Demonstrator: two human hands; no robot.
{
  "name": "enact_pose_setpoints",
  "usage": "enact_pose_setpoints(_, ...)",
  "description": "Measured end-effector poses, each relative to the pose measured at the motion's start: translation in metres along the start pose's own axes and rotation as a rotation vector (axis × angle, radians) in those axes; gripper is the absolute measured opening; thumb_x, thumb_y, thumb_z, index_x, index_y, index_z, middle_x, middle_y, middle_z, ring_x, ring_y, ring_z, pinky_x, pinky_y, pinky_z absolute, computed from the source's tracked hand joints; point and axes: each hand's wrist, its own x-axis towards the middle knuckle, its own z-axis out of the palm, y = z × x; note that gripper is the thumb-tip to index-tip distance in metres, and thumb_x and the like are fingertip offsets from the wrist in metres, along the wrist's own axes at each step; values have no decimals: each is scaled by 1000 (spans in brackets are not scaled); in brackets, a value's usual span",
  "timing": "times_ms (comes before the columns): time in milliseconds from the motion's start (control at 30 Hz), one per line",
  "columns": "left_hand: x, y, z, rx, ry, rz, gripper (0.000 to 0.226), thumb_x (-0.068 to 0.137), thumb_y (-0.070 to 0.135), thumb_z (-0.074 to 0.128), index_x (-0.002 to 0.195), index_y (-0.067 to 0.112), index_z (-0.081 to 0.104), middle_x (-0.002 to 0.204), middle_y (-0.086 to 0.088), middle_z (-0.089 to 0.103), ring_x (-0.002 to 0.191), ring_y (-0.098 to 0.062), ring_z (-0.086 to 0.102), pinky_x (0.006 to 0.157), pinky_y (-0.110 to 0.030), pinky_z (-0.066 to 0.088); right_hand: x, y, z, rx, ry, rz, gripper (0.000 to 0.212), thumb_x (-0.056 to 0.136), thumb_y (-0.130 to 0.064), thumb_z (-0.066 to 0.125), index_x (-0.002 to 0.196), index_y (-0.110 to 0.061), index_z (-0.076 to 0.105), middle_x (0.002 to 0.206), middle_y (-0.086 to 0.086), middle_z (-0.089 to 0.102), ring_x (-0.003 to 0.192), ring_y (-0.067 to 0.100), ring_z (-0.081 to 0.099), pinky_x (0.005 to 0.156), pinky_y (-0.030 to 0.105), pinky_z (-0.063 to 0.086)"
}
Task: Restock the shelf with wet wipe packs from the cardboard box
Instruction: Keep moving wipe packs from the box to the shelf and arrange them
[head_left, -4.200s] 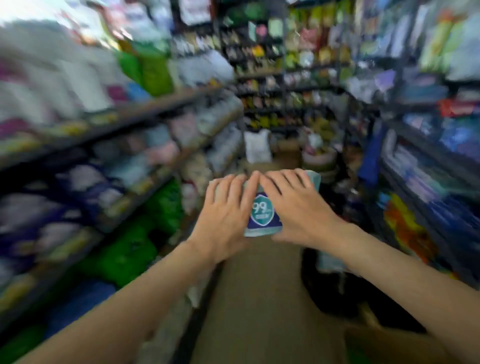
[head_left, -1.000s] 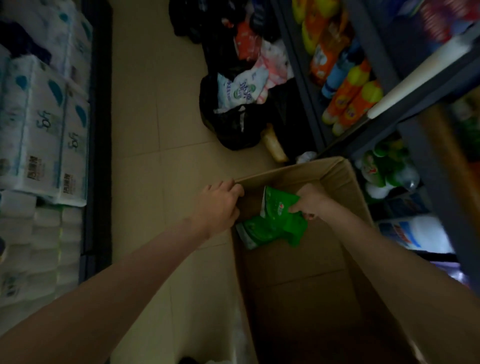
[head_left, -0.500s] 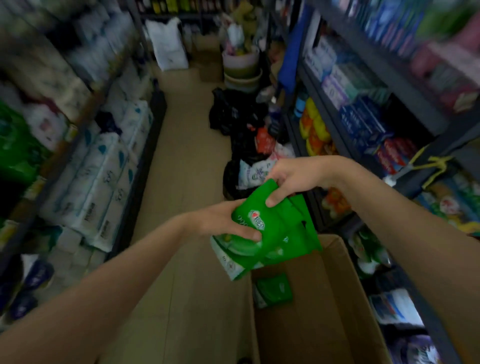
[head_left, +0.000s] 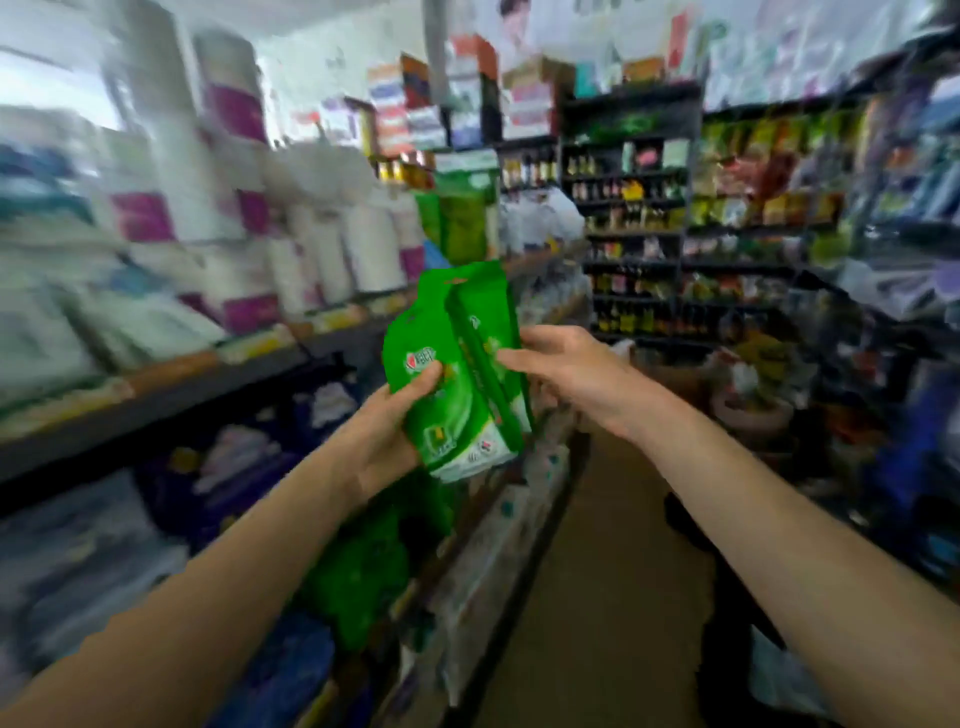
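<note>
Two green wet wipe packs (head_left: 457, 364) stand upright side by side in front of me at chest height. My left hand (head_left: 387, 431) grips the nearer pack from below, with the thumb across its front. My right hand (head_left: 571, 371) holds the right-hand pack by its side, fingers against its face. The packs hang beside the left shelf unit (head_left: 171, 395). The cardboard box is out of view.
Toilet paper rolls (head_left: 332, 260) and purple-banded packs fill the upper left shelf. More green packs (head_left: 363, 566) sit on a lower left shelf. The tiled aisle floor (head_left: 597, 597) runs ahead to stocked shelves (head_left: 639, 234) at the far end. More shelving lines the right side.
Both hands have lifted the green packs up from over the box to chest height. My view has swung up and left, from the floor and box to the shelves.
</note>
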Motion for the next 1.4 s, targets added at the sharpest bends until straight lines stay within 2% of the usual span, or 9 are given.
enact_pose_setpoints(100, -32, 59, -38, 78, 184, 100, 33, 78, 20, 65, 110, 10, 62, 96, -6, 75, 84, -18, 72, 74, -34, 60, 46, -37, 59, 27, 30, -53, 7, 91, -10, 57, 88, -8, 63, 45, -9, 58, 35, 2, 47, 31, 12, 27)
enact_pose_setpoints(167, -54, 90, -60, 139, 317, 133, 19, 89, 16, 56, 105, 11, 62, 85, -5, 76, 73, -16, 73, 65, -32, 61, 70, -53, 91, 101, -7, -30, 8, 92, -8, 54, 88, -7, 61, 50, -3, 57, 29, 1, 42, 29, 11, 24)
enact_pose_setpoints(367, -108, 164, -111, 251, 577, 335, 32, 82, 20, 61, 114, 13, 59, 101, -7, 72, 81, -19, 71, 67, -34, 61, 125, -84, 157, 312, -205, -66, 10, 96, -12, 48, 92, -10, 56, 67, 4, 55, 34, 5, 44, 32, 16, 31)
enact_pose_setpoints(633, -137, 259, -127, 408, 742, 565, 19, 90, 22, 55, 107, 14, 57, 100, -3, 69, 88, -17, 68, 62, -32, 59, 196, -124, 202, 249, -228, -267, 20, 97, -18, 47, 111, -5, 53, 70, 3, 53, 42, 8, 41, 31, 16, 29)
enact_pose_setpoints(767, -114, 273, -123, 555, 752, 553, 13, 90, 18, 53, 102, 17, 59, 96, -1, 70, 89, -17, 68, 74, -37, 55, 217, -155, 234, 212, -392, -449, 11, 96, -16, 48, 102, -8, 52, 78, 9, 59, 44, 11, 47, 32, 17, 32)
enact_pose_setpoints(933, -110, 277, -136, 554, 872, 602, 17, 90, 21, 54, 106, 16, 56, 95, -3, 70, 83, -19, 70, 67, -33, 59, 228, -168, 267, 290, -812, -468, 33, 90, -15, 57, 120, -7, 46, 85, 5, 62, 57, 11, 59, 44, 20, 46)
enact_pose_setpoints(1067, -109, 271, -148, 892, 1101, 504, 46, 83, 16, 64, 123, 22, 40, 117, -7, 59, 100, -26, 64, 78, -38, 57, 243, -166, 312, 87, -666, -644, 59, 71, -29, 78, 121, -17, 50, 99, 3, 66, 69, 8, 62, 43, 16, 41)
enact_pose_setpoints(1200, -126, 277, -162, 1564, 1524, 363, 72, 81, 25, 69, 137, 14, 25, 139, -11, 37, 123, -28, 45, 102, -40, 41, 249, -150, 368, -61, -673, -568, 71, 60, -35, 84, 121, -16, 51, 112, 2, 65, 101, 21, 63, 82, 33, 55)
enact_pose_setpoints(1400, -145, 268, -167, 2044, 1437, 137, 57, 86, 19, 60, 135, 16, 31, 138, -8, 33, 130, -27, 34, 110, -36, 30, 223, -123, 420, -384, -573, -695, 64, 83, -20, 67, 133, -4, 28, 128, 16, 49, 111, 30, 55, 86, 36, 48)
